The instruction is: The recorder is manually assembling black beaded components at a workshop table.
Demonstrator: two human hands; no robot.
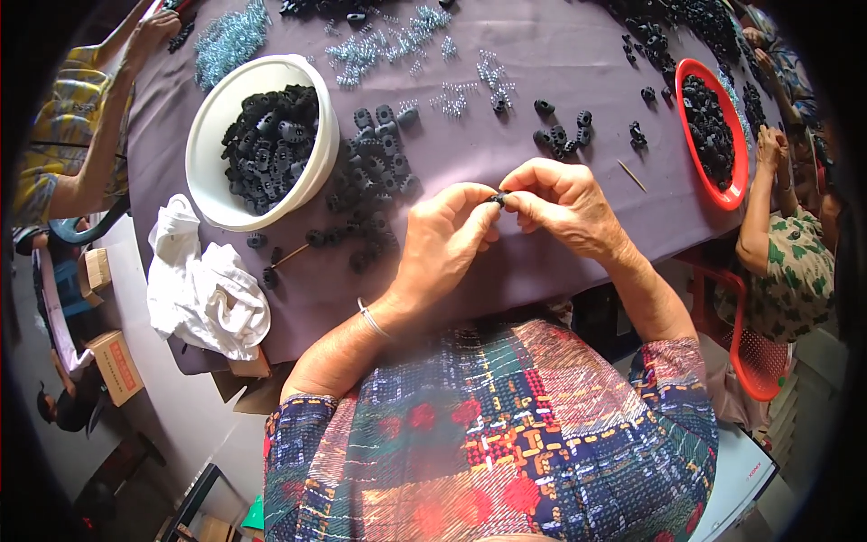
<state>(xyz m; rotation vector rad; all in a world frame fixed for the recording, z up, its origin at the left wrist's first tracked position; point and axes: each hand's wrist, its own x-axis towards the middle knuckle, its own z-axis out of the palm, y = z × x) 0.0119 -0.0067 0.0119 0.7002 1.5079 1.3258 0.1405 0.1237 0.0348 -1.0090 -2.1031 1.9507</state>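
Observation:
In front of my chest, my left hand (442, 237) and my right hand (567, 206) meet fingertip to fingertip. Both pinch a small black plastic piece (497, 199) between thumb and forefinger; the fingers hide most of it, so its exact kind cannot be made out. Left of my left hand, a spread of ribbed black plastic pieces (375, 163) lies on the purple-grey tablecloth (515, 280). Beyond my right hand sits a smaller group of black pieces (562, 137). Small metal springs (456, 98) are scattered farther back.
A white tub (327, 135) full of black pieces stands at left, beside a crumpled white cloth (203, 289). Thin wooden sticks (632, 175) lie about. At right are a red basket (741, 167) of black parts and a red chair (750, 361). Other people sit on both sides.

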